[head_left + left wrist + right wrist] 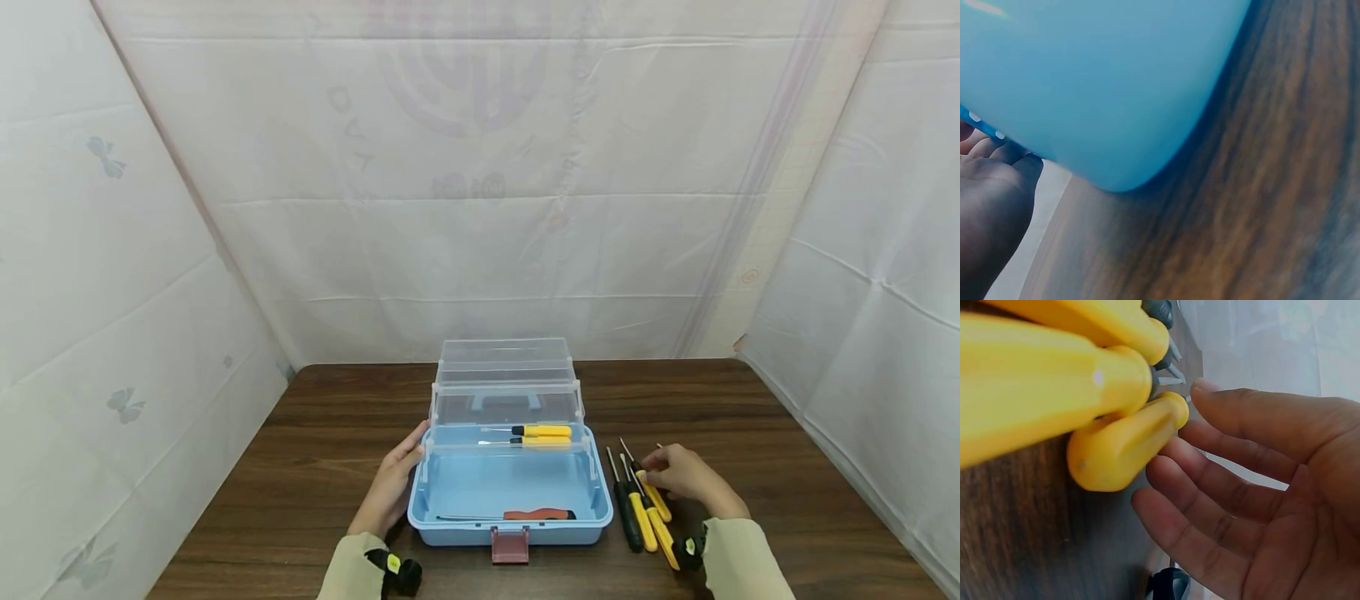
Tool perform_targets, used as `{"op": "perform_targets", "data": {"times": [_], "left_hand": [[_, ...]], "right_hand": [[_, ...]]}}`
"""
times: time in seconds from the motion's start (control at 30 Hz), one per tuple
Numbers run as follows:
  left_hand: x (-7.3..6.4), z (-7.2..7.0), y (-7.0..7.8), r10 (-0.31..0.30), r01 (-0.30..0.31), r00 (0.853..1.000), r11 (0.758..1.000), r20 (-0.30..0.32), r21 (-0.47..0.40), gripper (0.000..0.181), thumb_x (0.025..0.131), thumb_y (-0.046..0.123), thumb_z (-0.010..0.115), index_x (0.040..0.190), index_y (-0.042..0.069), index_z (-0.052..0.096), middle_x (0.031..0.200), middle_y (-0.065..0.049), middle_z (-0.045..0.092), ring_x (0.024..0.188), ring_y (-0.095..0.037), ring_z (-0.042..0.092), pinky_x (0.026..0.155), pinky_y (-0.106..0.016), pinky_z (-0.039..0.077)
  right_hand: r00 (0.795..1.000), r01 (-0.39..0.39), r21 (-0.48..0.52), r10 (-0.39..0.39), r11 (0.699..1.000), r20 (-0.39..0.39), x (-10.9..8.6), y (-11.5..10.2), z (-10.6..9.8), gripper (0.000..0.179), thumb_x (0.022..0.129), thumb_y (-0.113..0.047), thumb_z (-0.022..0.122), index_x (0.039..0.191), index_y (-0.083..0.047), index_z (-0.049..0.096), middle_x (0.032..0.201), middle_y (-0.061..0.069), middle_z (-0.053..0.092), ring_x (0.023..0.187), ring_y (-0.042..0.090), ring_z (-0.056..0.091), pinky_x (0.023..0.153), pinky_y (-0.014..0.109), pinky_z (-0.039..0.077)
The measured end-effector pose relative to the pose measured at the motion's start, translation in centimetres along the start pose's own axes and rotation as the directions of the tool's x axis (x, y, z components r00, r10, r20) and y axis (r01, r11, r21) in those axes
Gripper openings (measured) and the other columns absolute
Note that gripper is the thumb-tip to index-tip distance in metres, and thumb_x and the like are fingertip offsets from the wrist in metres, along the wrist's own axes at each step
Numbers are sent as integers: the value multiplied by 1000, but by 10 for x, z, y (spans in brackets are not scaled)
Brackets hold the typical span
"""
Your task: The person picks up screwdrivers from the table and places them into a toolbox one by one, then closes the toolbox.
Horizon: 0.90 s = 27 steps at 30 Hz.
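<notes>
A light blue toolbox (512, 532) stands with its clear lid (504, 362) raised. My left hand (392, 483) grips its left side, with the thumb at the rim; in the left wrist view the toolbox wall (1104, 81) partly hides the fingers. Two yellow-handled screwdrivers (546, 431) lie on the clear upper tray, and a red-handled screwdriver (536, 515) lies along the front inside. At the right, my right hand (686, 475) reaches over several screwdrivers. Its thumb and fingers are apart, beside a yellow screwdriver handle (1129, 450).
Outside the toolbox's right wall, a black-handled screwdriver (628, 512) lies beside yellow-handled ones on the dark wooden table (315, 442). A pink latch (510, 546) hangs down at the toolbox front. White sheeting (480, 250) surrounds the table's back and sides.
</notes>
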<state>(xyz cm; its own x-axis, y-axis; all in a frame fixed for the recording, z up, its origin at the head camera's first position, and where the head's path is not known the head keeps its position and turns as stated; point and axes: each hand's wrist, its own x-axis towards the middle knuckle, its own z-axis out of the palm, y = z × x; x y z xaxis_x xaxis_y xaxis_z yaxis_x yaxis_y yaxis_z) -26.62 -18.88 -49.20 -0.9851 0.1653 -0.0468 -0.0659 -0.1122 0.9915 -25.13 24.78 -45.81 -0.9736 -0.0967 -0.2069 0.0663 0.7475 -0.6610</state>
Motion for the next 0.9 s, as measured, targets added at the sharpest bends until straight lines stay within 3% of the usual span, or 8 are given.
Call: {"op": "perform_targets", "data": {"times": [0.9], "left_hand": [[2, -1, -2, 7, -7, 1000, 1000, -1, -28, 53, 102, 18, 42, 152, 8, 27, 160, -10, 20, 148, -31, 14, 117, -51, 18]], "right_hand": [[998, -64, -2, 64, 998, 17, 3, 5, 3, 24, 85, -8, 68, 103, 8, 65, 89, 10, 66, 72, 15, 62, 66, 37, 59]]}}
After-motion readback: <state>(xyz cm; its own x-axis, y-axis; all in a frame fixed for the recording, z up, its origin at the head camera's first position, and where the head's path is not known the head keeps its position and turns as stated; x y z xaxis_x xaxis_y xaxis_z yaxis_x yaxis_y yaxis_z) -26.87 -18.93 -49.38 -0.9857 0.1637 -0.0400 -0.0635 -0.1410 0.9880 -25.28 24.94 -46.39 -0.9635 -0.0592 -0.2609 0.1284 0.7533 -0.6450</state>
